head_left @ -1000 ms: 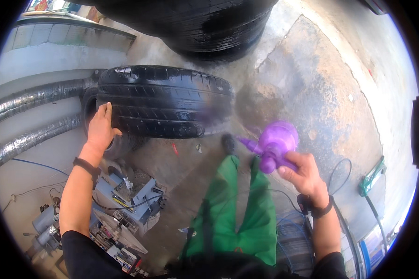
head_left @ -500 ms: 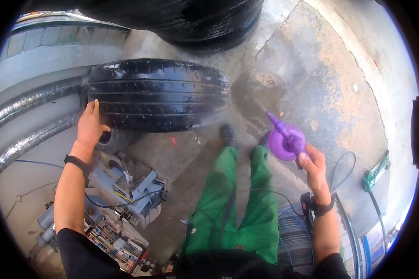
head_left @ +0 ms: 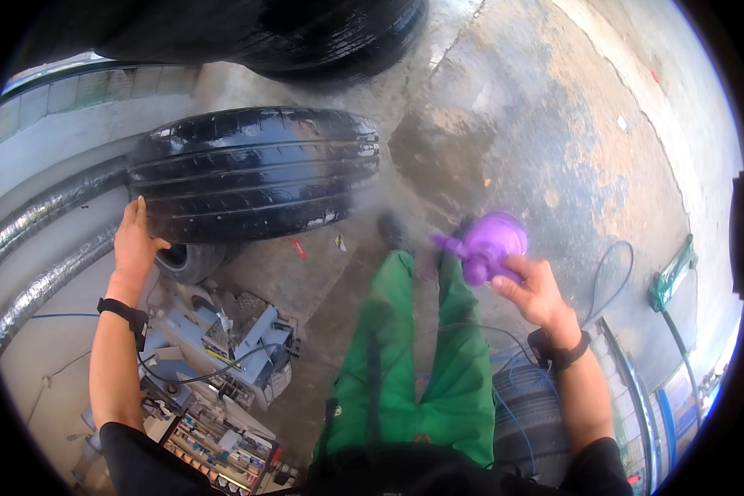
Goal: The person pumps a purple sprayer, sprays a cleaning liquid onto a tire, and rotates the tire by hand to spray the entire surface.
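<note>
A large black tyre (head_left: 256, 178) stands in front of me to the left, its grooved tread wet and shiny. At its left edge my left hand (head_left: 137, 240) grips the rim of the tread, with the fingers along the side and the thumb apart. To the right, my right hand (head_left: 535, 291) is closed round a purple spray bottle (head_left: 496, 240), blurred by motion. The bottle is tilted, its nozzle pointing left toward the tyre. Faint mist hangs by the tyre's right end.
More black tyres (head_left: 331, 45) stand at the far side. A smaller tyre (head_left: 194, 263) lies under the big one. Foil-wrapped pipes (head_left: 54, 211) run along the left wall. Grey machinery (head_left: 223, 331) and a tool tray (head_left: 215, 450) sit at lower left; a blue hose (head_left: 517, 426) lies at lower right.
My right hand has moved slightly left and tipped the spray bottle, so its nozzle now points more sideways. The view has shifted a little; my left hand remains at the tyre's edge.
</note>
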Demonstrator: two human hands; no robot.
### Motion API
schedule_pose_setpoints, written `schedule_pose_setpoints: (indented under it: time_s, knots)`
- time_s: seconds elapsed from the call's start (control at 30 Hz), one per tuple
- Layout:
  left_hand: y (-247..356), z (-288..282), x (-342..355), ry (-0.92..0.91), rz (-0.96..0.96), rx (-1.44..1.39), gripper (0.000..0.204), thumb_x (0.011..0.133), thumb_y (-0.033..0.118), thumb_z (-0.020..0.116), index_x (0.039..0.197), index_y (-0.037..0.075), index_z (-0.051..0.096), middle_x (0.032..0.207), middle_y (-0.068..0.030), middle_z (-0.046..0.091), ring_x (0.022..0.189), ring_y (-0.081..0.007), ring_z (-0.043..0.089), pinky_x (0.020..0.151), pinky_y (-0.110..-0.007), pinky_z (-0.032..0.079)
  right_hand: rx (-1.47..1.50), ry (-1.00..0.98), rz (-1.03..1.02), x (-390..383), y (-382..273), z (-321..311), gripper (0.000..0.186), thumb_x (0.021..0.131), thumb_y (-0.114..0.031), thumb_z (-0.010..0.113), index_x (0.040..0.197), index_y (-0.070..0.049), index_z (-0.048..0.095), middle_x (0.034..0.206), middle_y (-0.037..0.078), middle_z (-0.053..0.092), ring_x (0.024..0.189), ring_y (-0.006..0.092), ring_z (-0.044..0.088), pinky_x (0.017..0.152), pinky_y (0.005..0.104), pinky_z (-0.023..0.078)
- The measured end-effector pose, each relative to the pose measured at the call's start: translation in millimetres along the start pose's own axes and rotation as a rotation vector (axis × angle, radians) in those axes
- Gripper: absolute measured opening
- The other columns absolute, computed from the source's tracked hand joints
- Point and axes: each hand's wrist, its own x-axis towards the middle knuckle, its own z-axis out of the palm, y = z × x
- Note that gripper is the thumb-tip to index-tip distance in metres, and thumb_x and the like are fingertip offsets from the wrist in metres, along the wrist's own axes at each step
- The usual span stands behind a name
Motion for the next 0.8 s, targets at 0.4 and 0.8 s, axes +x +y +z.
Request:
schedule_pose_setpoints:
  time_s: [0.4, 0.8]
  knots:
    - [-4.8, -0.5, -0.1, -0.002, 0.019, 0.001, 0.107, 0.054, 0.006, 0.094, 0.149, -0.006, 0.046, 0.143, -0.0180, 0.055, 0.126, -0.0401, 0.058, 0.103, -0.043, 0.053, -0.113, -0.130, -0.250, -7.2, -21.9, 20.2, 0.041, 0.090, -0.040, 0.076, 0.082, -0.003, 0.060, 0.065, 0.018, 0.055, 0.064, 0.0416, 0.058, 0.061, 0.0491, 0.045]
    - [-14.7, 8.5, 3.3, 0.025, 0.052, 0.006, 0.109, 0.053, 0.005, 0.094, 0.149, -0.006, 0.046, 0.146, -0.0183, 0.054, 0.128, -0.0401, 0.058, 0.105, -0.043, 0.052, -0.242, 0.071, 0.152, 9.1, 37.2, 25.7, 0.039, 0.093, -0.041, 0.072, 0.091, -0.002, 0.067, 0.070, 0.023, 0.062, 0.069, 0.0451, 0.062, 0.065, 0.0499, 0.047]
